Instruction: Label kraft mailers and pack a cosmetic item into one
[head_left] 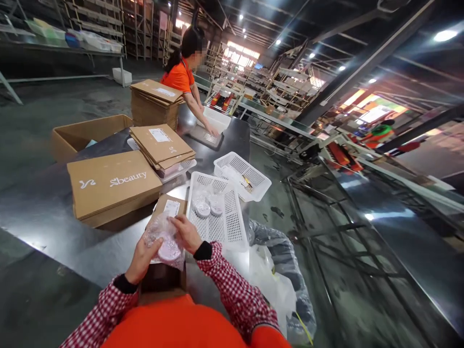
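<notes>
Both hands point(165, 249) around seemingly bagged compact point(168, 250)

My hands point(165, 249) cover much of the wrapped round item point(168, 250); the small box point(163, 280) below is mostly hidden.

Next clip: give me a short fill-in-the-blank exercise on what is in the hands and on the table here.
1. Both hands, the left hand and the right hand, hold a round pink item wrapped in clear ____.
2. The white basket beside the hands contains ____ round compacts.
3. The word printed on the flat cardboard stack is ____.
4. The co-worker at the far end of the table wears an ____ shirt.

Missing words: plastic; two; Sbeauty; orange
</notes>
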A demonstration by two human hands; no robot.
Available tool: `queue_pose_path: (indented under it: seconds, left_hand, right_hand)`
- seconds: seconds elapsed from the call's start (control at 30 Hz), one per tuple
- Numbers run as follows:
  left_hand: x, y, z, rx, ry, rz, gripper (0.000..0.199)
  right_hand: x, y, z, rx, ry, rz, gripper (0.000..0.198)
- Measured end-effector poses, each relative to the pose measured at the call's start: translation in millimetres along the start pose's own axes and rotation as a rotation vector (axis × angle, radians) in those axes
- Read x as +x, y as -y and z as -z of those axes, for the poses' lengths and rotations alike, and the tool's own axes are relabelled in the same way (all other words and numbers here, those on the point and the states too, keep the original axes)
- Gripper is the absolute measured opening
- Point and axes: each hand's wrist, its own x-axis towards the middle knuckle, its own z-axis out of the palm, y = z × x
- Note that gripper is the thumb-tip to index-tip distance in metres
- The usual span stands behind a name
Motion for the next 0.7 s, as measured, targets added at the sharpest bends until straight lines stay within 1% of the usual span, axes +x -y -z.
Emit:
queue_pose_path:
  seconds: [0.07,0.1,0.13,0.2,0.27,0.33,0.37,0.4,0.43,0.47,0.5,0.57,0.63,0.7]
  left_hand:
    - [3.4,5.7,-2.6,-0.031,-0.076,0.037,0.067]
    - [4.9,7.5,-2.8,-0.035,-0.086,0.061,0.07]
    - [5.5,7.9,-1.6,-0.031,-0.077,0.084,0.073]
    - [3.1,4.5,6.3,-0.009,-0.024,0.12,0.073]
    - [-5.9,-1.1,22.7,0.146,0.009,0.077,0.072]
    - [-20.3,-1.9,44.3,0.4,0.049,-0.001,0.072]
    - [-28.4,1.1,54.8,0.498,0.076,-0.011,0.07]
    - [-36.3,6.7,63.5,0.534,0.103,0.022,0.066]
    - [-43.4,14.5,69.8,0.528,0.103,0.058,0.061]
    - [-49.2,23.8,73.1,0.505,0.099,0.09,0.056]
    - [-53.4,34.1,73.4,0.479,0.088,0.101,0.053]
    - [-56.8,54.2,67.5,0.448,0.081,0.07,0.054]
    - [-53.8,69.9,58.4,0.422,0.098,0.032,0.06]
    - [-45.9,78.6,52.4,0.408,0.11,0.02,0.066]
  right_hand:
    - [-9.9,14.2,-4.1,-0.165,0.132,0.129,0.047]
    - [-14.9,19.2,-5.6,-0.212,0.181,0.176,0.05]
    - [-19.3,22.1,-6.4,-0.246,0.215,0.199,0.056]
    - [-26.3,20.7,-6.3,-0.252,0.233,0.17,0.063]
    - [-32.1,13.0,-3.8,-0.157,0.18,0.084,0.059]
    - [-39.3,6.0,0.3,-0.024,0.043,-0.024,0.053]
    - [-43.9,4.6,2.3,0.033,-0.027,-0.068,0.049]
    - [-49.1,4.9,3.7,0.076,-0.079,-0.097,0.046]
    - [-54.7,6.6,4.4,0.109,-0.107,-0.111,0.043]
    - [-60.6,9.3,4.2,0.132,-0.11,-0.105,0.042]
    - [-66.3,12.1,3.0,0.144,-0.094,-0.078,0.042]
    - [-77.3,16.6,-1.6,0.118,-0.037,0.018,0.046]
    - [-87.0,17.9,-7.5,0.03,0.019,0.129,0.05]
    - [-93.8,17.3,-13.1,-0.08,0.085,0.21,0.045]
